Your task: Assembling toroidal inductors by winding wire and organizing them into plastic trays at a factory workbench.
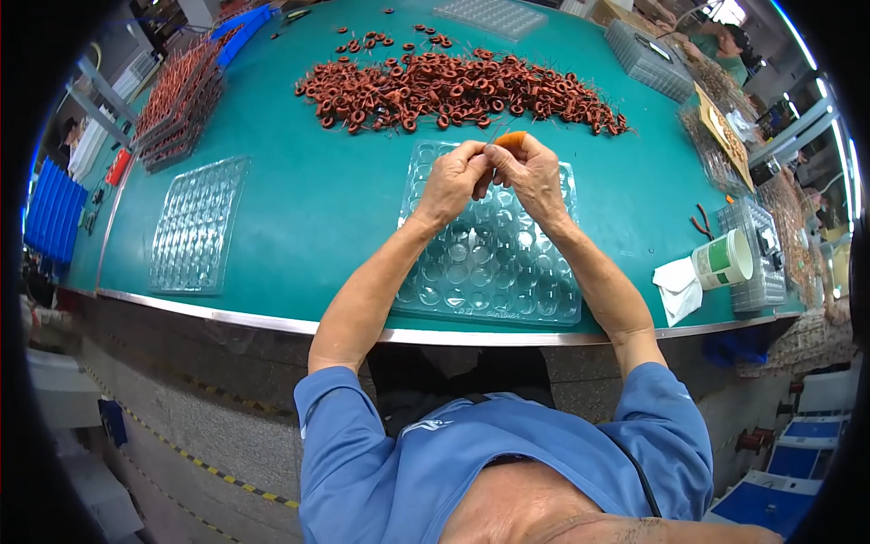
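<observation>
My left hand [453, 181] and my right hand [533, 172] meet above the far edge of a clear plastic blister tray [494, 272]. Together they pinch a small copper-wound ring coil [510, 138], its orange top showing between the fingertips. Just beyond the hands lies a long heap of several reddish-brown ring coils [462, 91] with thin wire leads, spread across the green table [308, 208]. The tray's round pockets under my forearms look empty.
A second clear blister tray [198, 227] lies to the left, with stacked trays of coils [177, 100] behind it. To the right stand a green-and-white cup [723, 259], a white cloth [678, 288], red pliers [700, 220] and more trays [648, 59]. Another person [725, 36] works at the far right.
</observation>
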